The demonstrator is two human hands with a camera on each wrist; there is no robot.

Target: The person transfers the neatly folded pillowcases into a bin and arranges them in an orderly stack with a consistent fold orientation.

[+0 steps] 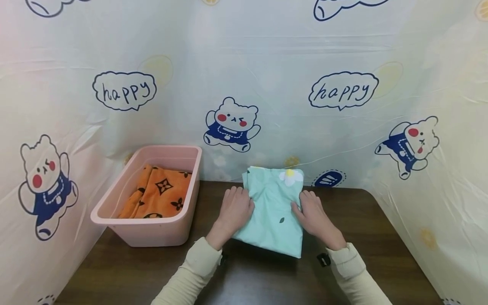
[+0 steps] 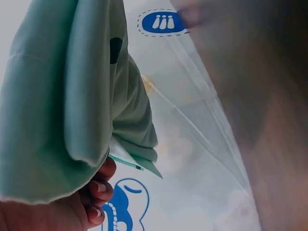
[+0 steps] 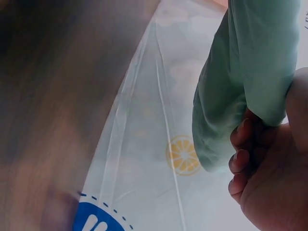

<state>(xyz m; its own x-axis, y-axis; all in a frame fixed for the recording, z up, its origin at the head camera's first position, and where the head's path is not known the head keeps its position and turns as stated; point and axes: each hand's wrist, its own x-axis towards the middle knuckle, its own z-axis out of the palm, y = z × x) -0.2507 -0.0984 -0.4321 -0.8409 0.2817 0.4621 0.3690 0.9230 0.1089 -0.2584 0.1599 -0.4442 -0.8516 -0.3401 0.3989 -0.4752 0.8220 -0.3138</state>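
Note:
A folded mint-green cloth (image 1: 275, 212) with a white daisy and a small dark leaf print is raised over the table between both hands. My left hand (image 1: 237, 207) grips its left edge, and in the left wrist view those fingers (image 2: 100, 190) curl in under the thick folds. On the opposite edge, my right hand (image 1: 314, 214) holds the cloth with the thumb on the face towards me. The right wrist view shows the curled fingers (image 3: 239, 161) at the bottom of the folded layers. The cloth hides parts of both hands in the wrist views.
To the left stands a pink plastic bin (image 1: 152, 233) containing a folded orange cloth (image 1: 167, 190) with black motifs. The dark wooden table (image 1: 263, 284) meets a pale printed curtain (image 1: 282, 123) at its back and sides.

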